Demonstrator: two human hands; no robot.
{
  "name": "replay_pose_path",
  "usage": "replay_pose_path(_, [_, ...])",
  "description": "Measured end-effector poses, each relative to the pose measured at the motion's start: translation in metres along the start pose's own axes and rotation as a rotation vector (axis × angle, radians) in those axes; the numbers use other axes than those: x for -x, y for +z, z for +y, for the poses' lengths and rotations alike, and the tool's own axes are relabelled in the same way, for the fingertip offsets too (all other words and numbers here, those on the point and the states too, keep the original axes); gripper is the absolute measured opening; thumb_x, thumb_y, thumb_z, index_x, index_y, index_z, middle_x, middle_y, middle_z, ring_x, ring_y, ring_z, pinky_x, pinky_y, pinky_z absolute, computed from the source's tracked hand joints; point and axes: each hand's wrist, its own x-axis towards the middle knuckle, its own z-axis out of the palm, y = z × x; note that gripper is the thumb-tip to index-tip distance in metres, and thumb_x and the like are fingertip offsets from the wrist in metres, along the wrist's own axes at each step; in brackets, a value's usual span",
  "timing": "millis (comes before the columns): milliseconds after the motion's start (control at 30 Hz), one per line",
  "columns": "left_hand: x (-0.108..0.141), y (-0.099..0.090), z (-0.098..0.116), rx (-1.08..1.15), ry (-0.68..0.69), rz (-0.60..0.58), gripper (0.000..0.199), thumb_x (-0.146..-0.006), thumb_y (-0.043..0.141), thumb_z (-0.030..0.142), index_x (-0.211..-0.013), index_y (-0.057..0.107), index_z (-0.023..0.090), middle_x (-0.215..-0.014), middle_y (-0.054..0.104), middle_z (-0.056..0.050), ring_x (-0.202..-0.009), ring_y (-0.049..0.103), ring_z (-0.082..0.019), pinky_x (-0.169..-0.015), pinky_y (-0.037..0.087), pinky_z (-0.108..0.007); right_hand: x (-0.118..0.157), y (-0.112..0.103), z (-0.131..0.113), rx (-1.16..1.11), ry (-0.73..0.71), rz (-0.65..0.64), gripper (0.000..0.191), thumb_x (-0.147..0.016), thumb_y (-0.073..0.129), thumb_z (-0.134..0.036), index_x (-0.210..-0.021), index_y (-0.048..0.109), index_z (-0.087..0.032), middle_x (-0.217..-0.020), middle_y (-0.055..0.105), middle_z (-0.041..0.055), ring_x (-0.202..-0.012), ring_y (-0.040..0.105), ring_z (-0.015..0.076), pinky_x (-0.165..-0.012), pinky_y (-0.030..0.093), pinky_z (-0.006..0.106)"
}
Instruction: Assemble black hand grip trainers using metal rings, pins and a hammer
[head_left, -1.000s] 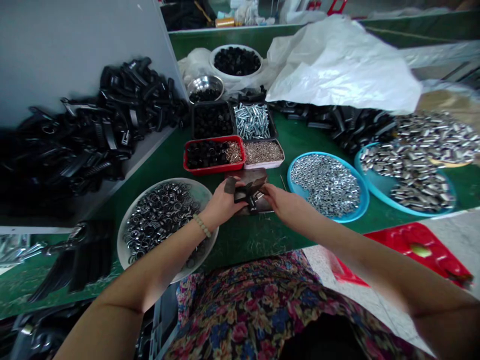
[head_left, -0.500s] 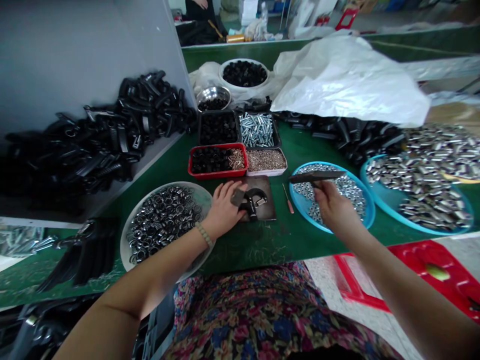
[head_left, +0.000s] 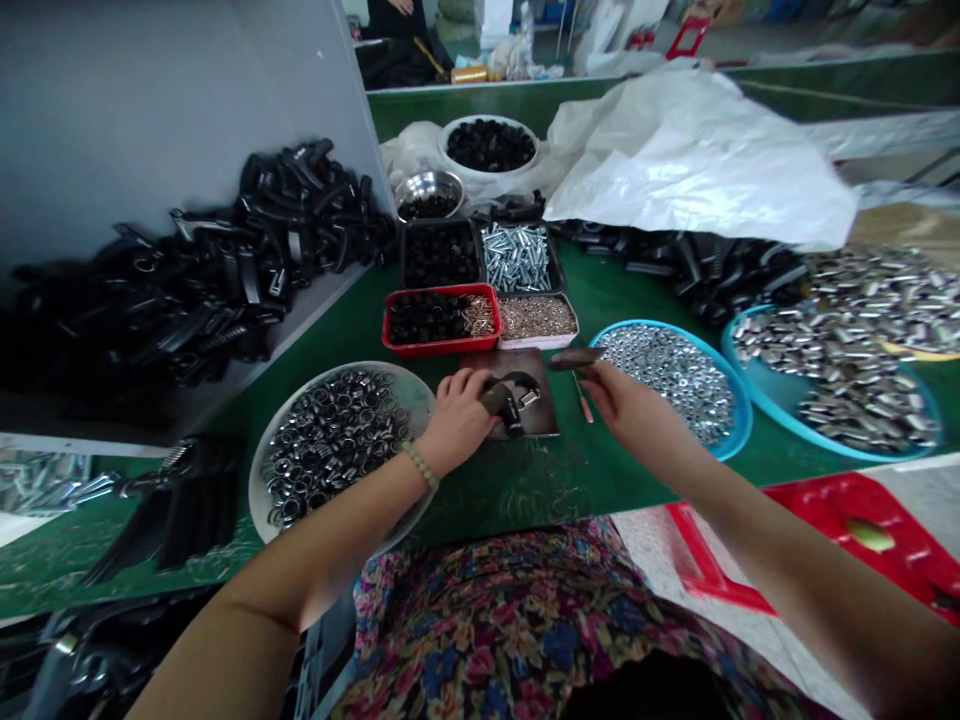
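Note:
My left hand [head_left: 459,425], with a beaded bracelet at the wrist, is closed on a black curved part [head_left: 513,412] with a silvery spring in its opening. The part lies on a square metal plate [head_left: 544,425]. A small dark block-like piece [head_left: 495,397] sits by my left fingertips; whether it is separate I cannot tell. My right hand [head_left: 619,400] grips a dark, flat bar-like tool [head_left: 574,358], held level above the plate's right edge. Below the tool lies a thin screwdriver [head_left: 585,405] with a pinkish handle.
A bowl of metal rings [head_left: 259,500] stands left, a blue tray of small metal pieces [head_left: 742,425] right. Behind the plate are a red tray [head_left: 442,348] of black parts and a box of screws [head_left: 517,258]. Black parts [head_left: 247,250] are heaped left. Another person's hand [head_left: 405,6] shows far back.
My right hand has carried the bar-like tool leftward, from above the blue tray to the metal plate. My left hand stays on the black part; the view has shifted slightly.

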Motion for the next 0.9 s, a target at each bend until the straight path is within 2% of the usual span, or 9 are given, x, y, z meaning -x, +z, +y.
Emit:
replay_pose_path(67, [-0.002,-0.004,0.006,0.031,0.056,-0.071,0.044,-0.09,0.047,0.016,-0.133,0.051,0.024,-0.124,0.058,-0.011,-0.117,0.05,-0.027,-0.1,0.04,-0.045,0.004,0.002,0.038,0.151,0.183,0.116,0.041,-0.097,0.033,-0.042,-0.129,0.052,-0.023,-0.103,0.068,0.0123,-0.071,0.065,0.024,-0.057,0.042,0.033])
replay_pose_path(133, [-0.01,-0.011,0.012,0.176,0.038,-0.081,0.042,-0.092,0.042,0.015,-0.132,0.052,0.019,-0.119,0.06,-0.012,-0.112,0.053,-0.024,-0.099,0.042,-0.039,0.005,0.004,0.073,0.308,0.273,0.154,0.043,-0.097,0.035,-0.041,-0.13,0.053,-0.021,-0.105,0.066,0.0148,-0.075,0.063,0.0262,-0.06,0.043,0.035])
replay_pose_path(233, [-0.024,-0.023,0.021,0.494,-0.131,-0.123,0.033,-0.094,0.044,0.031,-0.118,0.061,0.015,-0.108,0.066,-0.01,-0.1,0.06,-0.022,-0.092,0.047,-0.034,-0.012,0.006,0.095,0.435,0.186,0.23,0.04,-0.095,0.041,-0.038,-0.125,0.059,-0.019,-0.112,0.062,0.0167,-0.097,0.058,0.0322,-0.075,0.043,0.042])
replay_pose_path(300, [-0.027,-0.026,0.022,0.542,-0.27,-0.234,0.035,-0.094,0.042,0.038,-0.102,0.066,0.013,-0.094,0.069,-0.009,-0.086,0.064,-0.021,-0.082,0.049,-0.032,-0.037,0.007,0.083,0.398,0.054,0.274,0.037,-0.094,0.044,-0.039,-0.12,0.063,-0.021,-0.117,0.061,0.0153,-0.106,0.052,0.0326,-0.082,0.04,0.043])
replay_pose_path(367, [-0.024,-0.027,0.019,0.358,-0.318,-0.291,0.034,-0.094,0.042,0.036,-0.092,0.067,0.013,-0.089,0.069,-0.01,-0.083,0.064,-0.022,-0.081,0.048,-0.032,-0.071,0.009,0.058,0.313,-0.077,0.217,0.034,-0.094,0.044,-0.037,-0.116,0.066,-0.021,-0.112,0.064,0.013,-0.103,0.052,0.0289,-0.082,0.038,0.039])
replay_pose_path(500, [-0.032,-0.036,0.005,-0.095,-0.175,-0.284,0.035,-0.092,0.046,0.041,-0.085,0.068,0.015,-0.091,0.068,-0.013,-0.089,0.062,-0.026,-0.083,0.046,-0.036,-0.137,0.018,0.015,0.336,-0.229,0.082,0.028,-0.093,0.045,-0.03,-0.104,0.068,-0.016,-0.105,0.066,0.0133,-0.1,0.051,0.0273,-0.078,0.035,0.035])
replay_pose_path(633, [-0.101,-0.039,-0.002,-0.18,-0.11,-0.058,0.034,-0.093,0.044,0.038,-0.097,0.068,0.013,-0.104,0.065,-0.014,-0.1,0.056,-0.027,-0.086,0.043,-0.038,-0.163,0.03,0.005,0.333,-0.307,0.067,0.024,-0.091,0.047,-0.023,-0.095,0.067,-0.01,-0.098,0.067,0.0169,-0.095,0.053,0.0268,-0.076,0.034,0.035])
replay_pose_path(767, [-0.175,-0.021,-0.006,-0.192,-0.055,-0.072,0.025,-0.091,0.047,0.026,-0.095,0.068,0.012,-0.109,0.064,-0.014,-0.109,0.05,-0.03,-0.091,0.036,-0.044,-0.167,0.033,0.011,0.253,-0.298,0.099,0.023,-0.087,0.048,-0.023,-0.093,0.066,-0.01,-0.095,0.068,0.0175,-0.091,0.055,0.0275,-0.076,0.036,0.036])
replay_pose_path(900, [-0.194,-0.003,-0.007,-0.156,-0.034,-0.062,0.028,-0.093,0.042,0.023,-0.096,0.067,0.011,-0.104,0.065,-0.014,-0.106,0.052,-0.029,-0.091,0.032,-0.045,-0.166,0.027,0.02,-0.022,-0.245,0.09,0.024,-0.079,0.05,-0.015,-0.095,0.067,-0.012,-0.089,0.07,0.012,-0.083,0.059,0.0226,-0.072,0.041,0.032])
